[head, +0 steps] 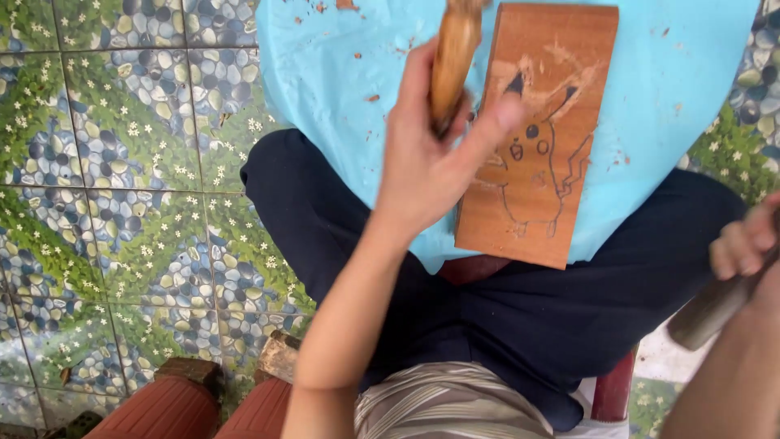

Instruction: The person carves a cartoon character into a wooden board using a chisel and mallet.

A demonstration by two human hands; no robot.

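Note:
My left hand (426, 154) is raised over my lap and grips a wooden-handled tool (453, 57) that points away from me. Just to its right lies a reddish-brown wooden board (561, 49) with a cartoon creature outlined and partly carved into it. The board rests on a light blue sheet (325, 73) spread over my crossed legs in dark trousers (520, 317). At the right edge of the view my right hand (746, 244) is closed around a dark cylindrical handle (713, 309), apart from the board.
Small wood chips are scattered on the blue sheet. The floor (122, 187) is tiled with a pebble and flower pattern. Two reddish-brown ribbed objects (171, 410) and a small wooden block (279, 356) lie at the lower left. A red seat edge (615, 389) shows under me.

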